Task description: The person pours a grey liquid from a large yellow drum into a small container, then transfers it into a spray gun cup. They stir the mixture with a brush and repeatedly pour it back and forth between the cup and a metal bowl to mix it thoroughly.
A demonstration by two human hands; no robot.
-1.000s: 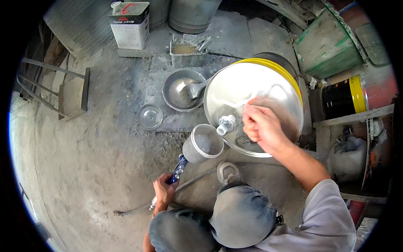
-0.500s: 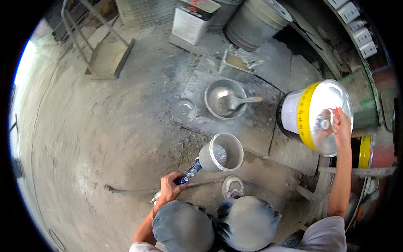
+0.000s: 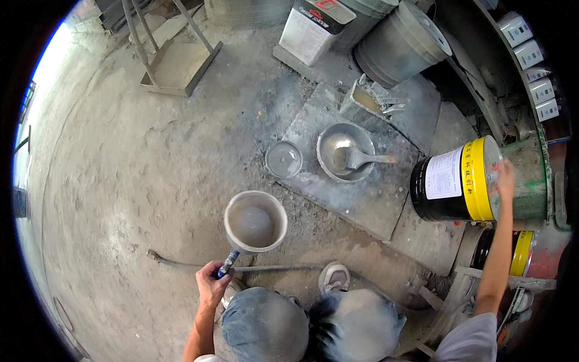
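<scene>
My left hand (image 3: 211,282) is closed around the blue body of a spray gun (image 3: 228,264). Its wide grey cup (image 3: 256,221) is open at the top, with a little greyish stuff at the bottom. To the right, my right hand (image 3: 506,180) is at the lid of a black and yellow metal drum (image 3: 443,175) with a white label. Motion blurs its fingers, so their grip cannot be made out. Something red shows beside them on the lid. Between the hands, farther off, a metal bowl (image 3: 325,158) holds a paintbrush (image 3: 362,158).
A clear round tub (image 3: 283,160) stands left of the bowl. Behind are a rectangular container (image 3: 365,101), a square can (image 3: 310,36) and a grey drum (image 3: 401,45). A hose (image 3: 289,266) crosses the floor by my shoes. Another drum (image 3: 522,253) lies near my right forearm.
My left hand has moved left, carrying the spray gun and its cup away from the bowl. My right hand has stayed at the drum, whose lid now faces me less. The view has shifted.
</scene>
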